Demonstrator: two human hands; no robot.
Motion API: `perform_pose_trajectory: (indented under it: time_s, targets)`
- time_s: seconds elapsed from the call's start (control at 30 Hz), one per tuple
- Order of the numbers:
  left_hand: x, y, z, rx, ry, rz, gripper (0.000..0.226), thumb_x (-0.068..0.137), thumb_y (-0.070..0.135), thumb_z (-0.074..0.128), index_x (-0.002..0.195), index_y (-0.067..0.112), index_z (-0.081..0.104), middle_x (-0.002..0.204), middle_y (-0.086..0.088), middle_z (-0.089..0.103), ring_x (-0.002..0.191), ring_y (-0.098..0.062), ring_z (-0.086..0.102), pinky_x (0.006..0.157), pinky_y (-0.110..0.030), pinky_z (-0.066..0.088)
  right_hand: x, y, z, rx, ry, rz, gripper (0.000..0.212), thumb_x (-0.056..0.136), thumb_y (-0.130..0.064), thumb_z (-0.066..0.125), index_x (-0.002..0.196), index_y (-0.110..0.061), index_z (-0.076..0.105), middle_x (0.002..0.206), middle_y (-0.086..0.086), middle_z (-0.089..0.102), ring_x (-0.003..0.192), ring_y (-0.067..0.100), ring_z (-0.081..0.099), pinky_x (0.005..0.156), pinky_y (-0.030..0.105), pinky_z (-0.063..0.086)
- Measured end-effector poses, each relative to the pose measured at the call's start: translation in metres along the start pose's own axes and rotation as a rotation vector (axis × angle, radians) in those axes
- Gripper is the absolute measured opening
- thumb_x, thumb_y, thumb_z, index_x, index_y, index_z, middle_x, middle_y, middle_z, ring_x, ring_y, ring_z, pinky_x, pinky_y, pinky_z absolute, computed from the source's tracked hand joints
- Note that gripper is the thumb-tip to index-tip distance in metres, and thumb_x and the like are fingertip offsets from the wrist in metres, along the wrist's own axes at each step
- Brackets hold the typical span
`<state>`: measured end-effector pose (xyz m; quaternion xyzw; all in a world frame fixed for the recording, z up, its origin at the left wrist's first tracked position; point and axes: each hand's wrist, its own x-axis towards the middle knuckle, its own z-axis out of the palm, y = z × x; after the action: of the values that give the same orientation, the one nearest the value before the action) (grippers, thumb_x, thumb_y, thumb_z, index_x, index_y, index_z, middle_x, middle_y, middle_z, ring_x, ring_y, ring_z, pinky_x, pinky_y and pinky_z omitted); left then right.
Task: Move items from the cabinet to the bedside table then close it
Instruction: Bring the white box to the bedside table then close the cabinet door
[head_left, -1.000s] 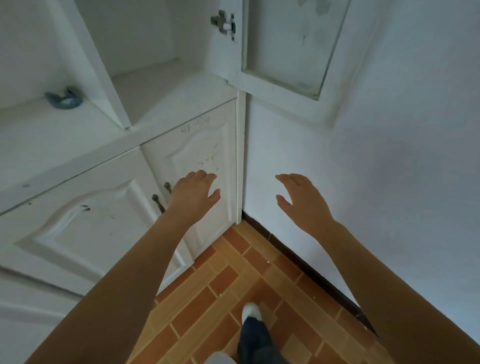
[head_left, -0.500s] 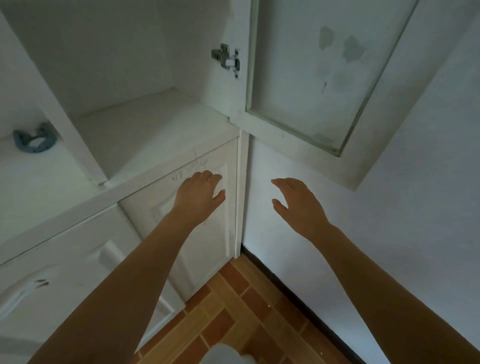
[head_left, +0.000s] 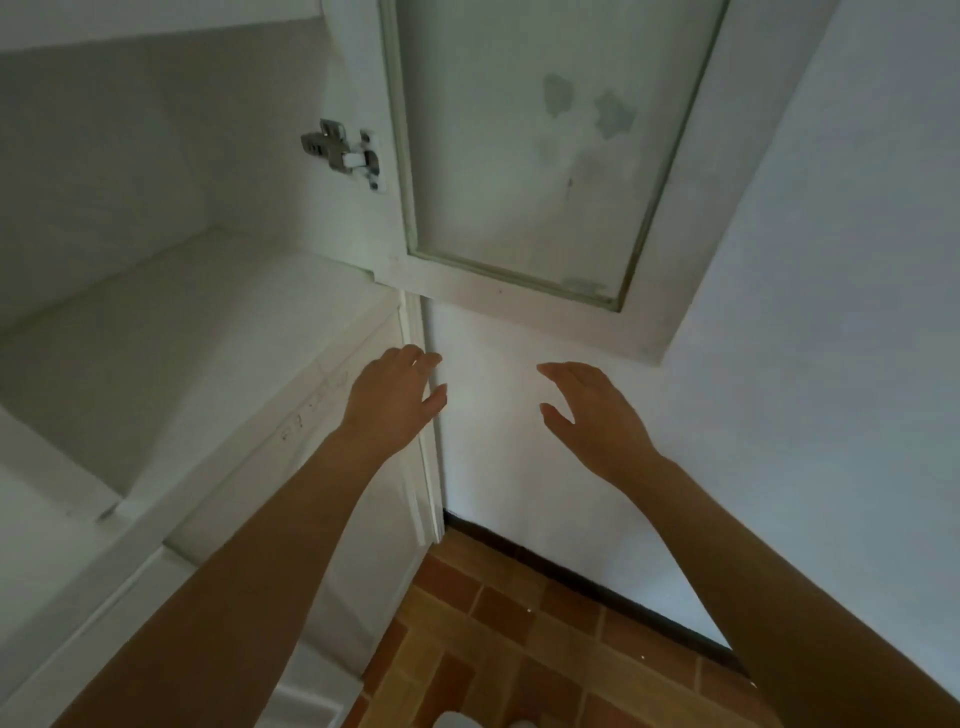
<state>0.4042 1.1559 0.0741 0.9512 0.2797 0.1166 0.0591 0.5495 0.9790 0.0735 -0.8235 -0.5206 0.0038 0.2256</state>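
Head view. The cabinet (head_left: 171, 332) fills the left; its glazed door (head_left: 524, 156) stands swung open against the wall (head_left: 831, 260), hung on a metal hinge (head_left: 340, 153). No items show on the visible shelf (head_left: 197, 353), and we judge the closing step to be in hand. The bedside table is out of view.

Both hands are raised below the door's bottom rail and hold nothing. The left hand (head_left: 392, 397) has its fingers loosely spread in front of the cabinet's corner post; whether they touch it we cannot tell. The right hand (head_left: 592, 410) is likewise relaxed and unclenched, apart from the door.

Handling, as we judge it: the door is a rigid framed panel, light to swing on its 1 visible hinge, but the pane looks fragile. We would take hold on the free side of the wooden frame, not the glass, and ease it shut.

Compared with 0.5 s ago, the view has tilted upward, the blue object on the left shelf has left the frame, and both hands sit closer to the door.
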Motion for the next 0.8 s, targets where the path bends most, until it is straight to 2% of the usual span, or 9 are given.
perform_pose_trajectory:
  time_s: [0.13,0.37,0.5,0.63,0.73,0.8]
  targets:
    - [0.013,0.019,0.002,-0.02,-0.021,0.124,0.044,0.094,0.031,0.044,0.134,0.011,0.043,0.135,-0.01,0.048,0.121,-0.026,0.045,0.096,-0.037,0.039,-0.025,0.008,-0.013,-0.018,0.069,0.14,0.046,0.094,-0.025,0.047,0.138,-0.016,0.037,0.14,0.003,0.044,0.132,0.017,0.035,0.106,0.024,0.026]
    - [0.029,0.05,0.014,-0.037,0.002,0.251,0.044,0.094,0.033,0.044,0.133,0.013,0.044,0.135,-0.008,0.048,0.121,-0.023,0.046,0.096,-0.035,0.041,-0.047,0.026,-0.041,-0.012,0.213,0.341,0.047,0.094,-0.027,0.046,0.138,-0.015,0.036,0.141,0.005,0.044,0.131,0.02,0.037,0.106,0.026,0.027]
    - [0.036,0.063,0.019,-0.03,-0.005,0.231,0.05,0.094,0.036,0.043,0.139,0.015,0.035,0.149,-0.009,0.032,0.134,-0.024,0.033,0.106,-0.036,0.033,-0.037,0.037,-0.058,0.059,0.277,0.401,0.051,0.094,-0.027,0.047,0.139,-0.012,0.032,0.144,0.006,0.04,0.132,0.021,0.038,0.109,0.031,0.028]
    - [0.038,0.069,0.019,-0.035,0.028,0.205,0.057,0.094,0.036,0.043,0.144,0.015,0.024,0.156,-0.01,0.012,0.142,-0.025,0.019,0.113,-0.036,0.025,-0.016,0.045,-0.066,0.173,0.298,0.417,0.065,0.091,-0.026,0.053,0.144,-0.013,0.018,0.15,0.007,0.028,0.134,0.021,0.034,0.11,0.036,0.032]
    - [0.037,0.071,0.019,-0.072,0.026,0.189,0.057,0.094,0.032,0.044,0.143,0.011,0.024,0.157,-0.01,0.003,0.144,-0.024,0.011,0.115,-0.036,0.02,-0.001,0.046,-0.074,0.372,0.316,0.419,0.076,0.089,-0.022,0.057,0.146,-0.015,0.007,0.153,0.004,0.02,0.139,0.02,0.027,0.114,0.039,0.027]
    - [0.038,0.072,0.021,-0.07,0.014,0.177,0.054,0.094,0.03,0.044,0.141,0.008,0.028,0.157,-0.01,0.002,0.144,-0.024,0.01,0.115,-0.036,0.019,0.007,0.047,-0.08,0.467,0.314,0.379,0.075,0.09,-0.016,0.055,0.147,-0.015,0.006,0.154,0.003,0.019,0.14,0.019,0.024,0.115,0.04,0.024]
